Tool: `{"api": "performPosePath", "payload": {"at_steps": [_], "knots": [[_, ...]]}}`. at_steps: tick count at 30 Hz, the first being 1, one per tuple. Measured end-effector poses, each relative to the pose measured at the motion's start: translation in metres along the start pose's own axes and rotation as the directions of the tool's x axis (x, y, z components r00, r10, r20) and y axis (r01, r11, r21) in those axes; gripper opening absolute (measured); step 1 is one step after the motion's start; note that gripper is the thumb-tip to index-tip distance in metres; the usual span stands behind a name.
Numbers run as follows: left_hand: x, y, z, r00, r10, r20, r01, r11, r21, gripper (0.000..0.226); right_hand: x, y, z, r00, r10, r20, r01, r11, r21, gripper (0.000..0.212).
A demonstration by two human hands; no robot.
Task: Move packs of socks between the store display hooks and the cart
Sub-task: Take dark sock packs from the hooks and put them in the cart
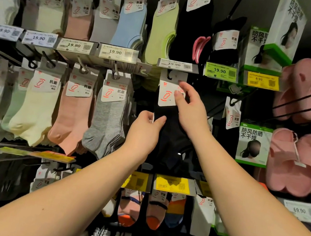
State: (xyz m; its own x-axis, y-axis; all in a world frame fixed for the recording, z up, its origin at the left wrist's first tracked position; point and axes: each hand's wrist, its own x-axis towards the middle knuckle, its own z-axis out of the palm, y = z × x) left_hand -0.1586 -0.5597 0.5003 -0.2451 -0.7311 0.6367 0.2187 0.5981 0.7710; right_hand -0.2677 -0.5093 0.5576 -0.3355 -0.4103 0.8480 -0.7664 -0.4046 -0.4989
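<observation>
Head camera view of a store wall hung with sock packs: a grey pack (pixel 106 121) and a peach pack (pixel 72 111) at left, pink slippers (pixel 296 161) at right, yellow price tags (pixel 172 184) below. Between them hangs a black sock pack (pixel 170 133), its card at the hook (pixel 170 75). Both arms reach up; the left hand (pixel 145 131) grips the pack's edge, the right hand (pixel 190 108) pinches its card.

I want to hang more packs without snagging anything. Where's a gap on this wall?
A dark gap lies between the grey socks and the black pack both hands hold. Another sits right of it, before the mask box. The left rows hang tightly packed.
</observation>
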Motion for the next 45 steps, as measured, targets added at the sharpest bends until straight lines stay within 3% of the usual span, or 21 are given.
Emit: {"api": "performPosePath", "payload": {"at_steps": [21, 29, 36, 41, 45], "knots": [[0.004, 0.006, 0.008, 1.000, 0.017, 0.022, -0.016, 0.999, -0.050, 0.034, 0.016, -0.001, -0.011, 0.998, 0.047, 0.043, -0.044, 0.998, -0.049, 0.040], [0.010, 0.000, 0.010, 0.995, -0.011, 0.095, 0.012, 1.000, -0.010, 0.038, 0.024, -0.010, -0.017, 0.994, -0.023, 0.110, 0.059, 0.940, -0.337, 0.042], [0.012, -0.007, 0.010, 0.994, -0.025, 0.106, 0.035, 0.995, -0.092, 0.034, 0.020, -0.011, -0.020, 0.984, -0.009, 0.176, 0.074, 0.929, -0.363, 0.049], [0.013, -0.006, 0.009, 0.994, -0.031, 0.109, 0.043, 0.993, -0.106, 0.033, 0.025, -0.011, -0.016, 0.982, 0.064, 0.179, 0.003, 0.937, -0.349, 0.019], [0.013, -0.004, 0.007, 0.994, -0.033, 0.106, 0.042, 0.996, -0.084, 0.037, 0.030, -0.005, -0.012, 0.983, 0.081, 0.165, -0.030, 0.956, -0.291, 0.018]]}}
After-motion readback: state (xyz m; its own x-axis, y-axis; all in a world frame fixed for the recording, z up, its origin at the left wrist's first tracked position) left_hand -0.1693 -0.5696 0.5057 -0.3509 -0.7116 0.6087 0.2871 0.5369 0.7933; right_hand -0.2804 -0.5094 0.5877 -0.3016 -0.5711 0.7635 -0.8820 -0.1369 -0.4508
